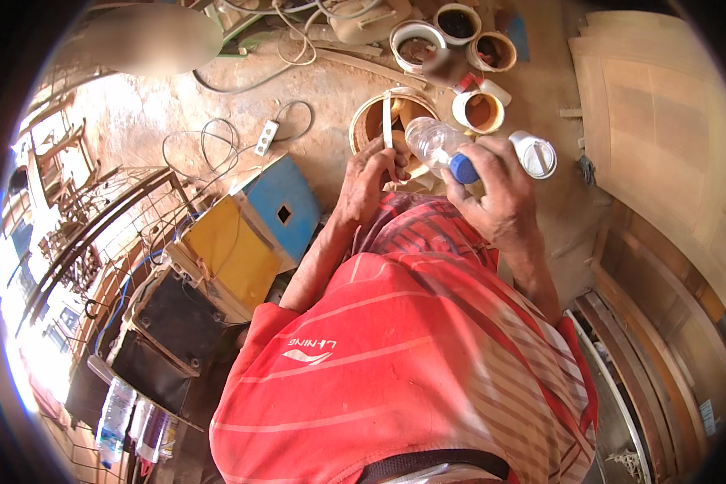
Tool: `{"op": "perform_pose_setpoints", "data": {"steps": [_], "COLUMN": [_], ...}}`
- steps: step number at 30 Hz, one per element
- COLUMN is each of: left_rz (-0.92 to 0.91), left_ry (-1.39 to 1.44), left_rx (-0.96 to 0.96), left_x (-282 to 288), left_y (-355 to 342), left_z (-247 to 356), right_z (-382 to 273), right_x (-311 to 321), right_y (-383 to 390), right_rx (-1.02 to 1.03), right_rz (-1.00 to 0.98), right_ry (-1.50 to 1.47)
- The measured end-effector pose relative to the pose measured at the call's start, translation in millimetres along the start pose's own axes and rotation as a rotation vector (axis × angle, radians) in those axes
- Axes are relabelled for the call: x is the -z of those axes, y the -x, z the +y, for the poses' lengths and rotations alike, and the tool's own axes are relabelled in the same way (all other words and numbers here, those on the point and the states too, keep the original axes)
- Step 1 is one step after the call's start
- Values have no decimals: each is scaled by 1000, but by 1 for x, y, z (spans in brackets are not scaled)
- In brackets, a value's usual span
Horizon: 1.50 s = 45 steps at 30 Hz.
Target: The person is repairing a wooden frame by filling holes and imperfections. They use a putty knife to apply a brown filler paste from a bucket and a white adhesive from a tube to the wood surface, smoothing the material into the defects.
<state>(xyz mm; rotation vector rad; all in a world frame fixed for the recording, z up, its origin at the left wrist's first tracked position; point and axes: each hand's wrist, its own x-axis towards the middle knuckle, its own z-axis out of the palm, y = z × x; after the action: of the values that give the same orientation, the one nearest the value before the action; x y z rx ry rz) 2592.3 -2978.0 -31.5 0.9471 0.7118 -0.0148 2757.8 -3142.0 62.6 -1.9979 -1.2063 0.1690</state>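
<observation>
My left hand (pixel 367 181) is closed around a thin, flat white strip (pixel 387 117), which stands up in front of a beige bucket (pixel 365 109) with light pieces inside. My right hand (pixel 496 185) grips a clear plastic bottle (pixel 430 139) at its blue-capped end (pixel 463 168); the bottle's body reaches over the bucket. Just right of that hand is a white container (pixel 532 153) with a white lid. My red-clad body fills the lower middle.
Several small paint pots (pixel 490 114) sit ahead. A power strip (pixel 267 137) and loose cables lie on the dusty floor (pixel 129 129). Blue (pixel 282 198) and yellow (pixel 230 246) boxes and metal racks (pixel 97 226) line the left. Wooden panels (pixel 645 113) stand along the right.
</observation>
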Motion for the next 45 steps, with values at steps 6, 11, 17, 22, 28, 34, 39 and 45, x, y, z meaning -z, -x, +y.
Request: {"op": "perform_pose_setpoints", "data": {"steps": [6, 11, 17, 22, 28, 34, 39, 45], "left_rz": [188, 341, 318, 282, 318, 284, 275, 344], "left_ry": [-393, -439, -486, -416, -382, -471, -514, -529], "left_rx": [-189, -295, -295, -307, -294, -232, -194, -122], "left_x": [11, 21, 36, 30, 27, 29, 16, 18], "left_y": [22, 40, 62, 68, 71, 59, 53, 43], "left_z": [14, 19, 32, 32, 21, 6, 8, 9], "right_z": [-35, -36, -44, -43, -9, 57, 112, 189], "right_x": [10, 10, 14, 30, 54, 50, 21, -30], "right_y": [-37, -43, -38, -31, 7, 79, 117, 131], "right_rx": [107, 157, 132, 73, -160, -434, -581, -784], "right_rz": [70, 106, 124, 170, 208, 154, 153, 145], "right_ry": [-7, -45, -121, -142, 21, 226, 262, 98]}}
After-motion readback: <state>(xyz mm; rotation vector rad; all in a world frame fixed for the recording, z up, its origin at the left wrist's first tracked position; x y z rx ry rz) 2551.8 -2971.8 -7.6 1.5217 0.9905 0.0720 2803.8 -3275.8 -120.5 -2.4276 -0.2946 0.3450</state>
